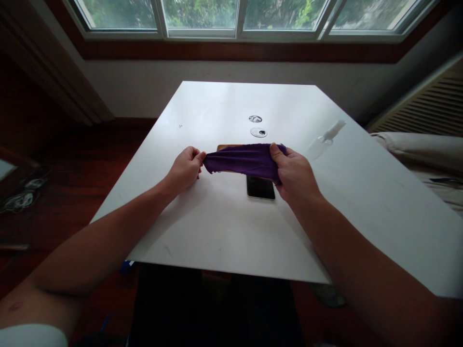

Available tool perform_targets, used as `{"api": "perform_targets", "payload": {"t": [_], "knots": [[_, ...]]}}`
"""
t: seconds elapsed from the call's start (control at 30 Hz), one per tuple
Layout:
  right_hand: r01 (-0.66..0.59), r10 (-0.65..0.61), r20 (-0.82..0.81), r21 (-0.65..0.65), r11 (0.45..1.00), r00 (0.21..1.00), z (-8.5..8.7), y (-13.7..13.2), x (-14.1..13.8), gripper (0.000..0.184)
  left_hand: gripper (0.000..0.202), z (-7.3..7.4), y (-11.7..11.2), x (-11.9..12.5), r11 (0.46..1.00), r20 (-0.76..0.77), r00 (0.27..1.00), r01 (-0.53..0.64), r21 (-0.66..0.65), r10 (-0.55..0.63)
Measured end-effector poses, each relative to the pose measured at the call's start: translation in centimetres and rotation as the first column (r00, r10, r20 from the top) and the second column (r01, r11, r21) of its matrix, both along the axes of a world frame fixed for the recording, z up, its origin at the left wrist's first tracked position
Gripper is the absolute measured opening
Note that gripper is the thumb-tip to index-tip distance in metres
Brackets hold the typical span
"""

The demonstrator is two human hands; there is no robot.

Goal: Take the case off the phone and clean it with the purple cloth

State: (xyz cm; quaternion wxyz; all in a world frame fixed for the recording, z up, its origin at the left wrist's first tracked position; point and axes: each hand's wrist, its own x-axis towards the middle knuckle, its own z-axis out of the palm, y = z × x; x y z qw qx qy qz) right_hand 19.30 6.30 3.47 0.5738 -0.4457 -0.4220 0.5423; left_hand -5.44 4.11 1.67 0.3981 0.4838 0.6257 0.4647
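A purple cloth (242, 160) with frayed edges is stretched between my two hands above the white table. My left hand (185, 168) pinches its narrow left end between thumb and fingers. The wider right end is gripped by my right hand (297, 172), thumb on top. Beneath the cloth lies a dark-screened phone (261, 188), its far part covered from view. A flat brown thing (226, 147) shows only along its edges behind the cloth, so I cannot tell what it is.
On the white table (217, 226), two round cable-hole fittings (255, 119) sit beyond the cloth. A clear spray bottle (325, 140) lies on its side to the right. A window (238, 19) is behind the table, and cables (23, 195) lie on the floor at left.
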Motion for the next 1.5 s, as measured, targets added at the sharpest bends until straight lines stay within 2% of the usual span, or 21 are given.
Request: {"api": "perform_targets", "payload": {"t": [0.17, 0.23, 0.33, 0.5, 0.6, 0.77, 0.97, 1.13, 1.33, 1.43, 1.5], "knots": [[-0.051, 0.05, -0.028, -0.036, 0.998, 0.998, 0.1, -0.9, -0.8, 0.037, 0.022, -1.2, 0.2, -0.1, 0.989, -0.198, 0.98, 0.063, 0.134, -0.036], [-0.062, 0.06, -0.034, -0.048, 0.997, 0.998, 0.3, -1.1, -1.0, 0.036, 0.023, -1.6, 0.2, -0.1, 0.979, -0.209, 0.977, 0.088, 0.185, -0.048], [-0.075, 0.075, -0.017, -0.041, 0.996, 0.997, 0.4, -1.3, -1.1, 0.038, 0.021, -1.5, 0.0, 0.3, 0.978, -0.141, 0.986, 0.11, 0.177, -0.086], [-0.098, 0.098, 0.0, -0.065, 0.993, 0.995, 0.0, -1.3, -1.2, 0.044, 0.019, -0.2, -0.9, 1.3, 0.991, 0.117, 0.984, 0.131, 0.022, -0.132], [-0.114, 0.114, -0.005, -0.091, 0.989, 0.993, -0.1, -1.5, -1.2, 0.045, 0.018, 0.3, -1.2, 1.6, 0.985, 0.193, 0.967, 0.173, -0.011, -0.168], [-0.139, 0.137, -0.02, -0.096, 0.986, 0.99, 0.3, -1.7, -1.1, 0.045, 0.014, 0.5, -1.4, 1.5, 0.956, 0.361, 0.892, 0.294, -0.004, -0.272], [-0.116, 0.116, 0.012, -0.03, 0.993, 0.993, -0.3, -1.6, -1.1, 0.043, 0.01, 0.8, -1.8, 1.7, 0.939, 0.483, 0.817, 0.343, 0.028, -0.313], [-0.101, 0.096, 0.07, 0.069, 0.993, 0.993, -0.7, -1.3, -0.9, 0.039, 0.011, 0.4, -1.8, 1.6, 0.919, 0.516, 0.778, 0.391, 0.05, -0.359], [-0.192, 0.191, 0.017, 0.041, 0.981, 0.981, 0.4, -1.1, -0.4, 0.035, 0.017, 0.4, -2.0, 1.3, 0.877, 0.54, 0.726, 0.478, 0.05, -0.426], [-0.262, 0.261, 0.022, 0.047, 0.964, 0.965, 0.9, -1.0, 0.0, 0.035, 0.031, 0.5, -2.6, 1.5, 0.831, 0.505, 0.699, 0.551, 0.07, -0.506], [-0.297, 0.293, 0.058, 0.072, 0.952, 0.954, 1.1, -1.0, 0.1, 0.034, 0.034, 0.7, -3.1, 1.7, 0.766, 0.479, 0.647, 0.636, 0.09, -0.594]]}}
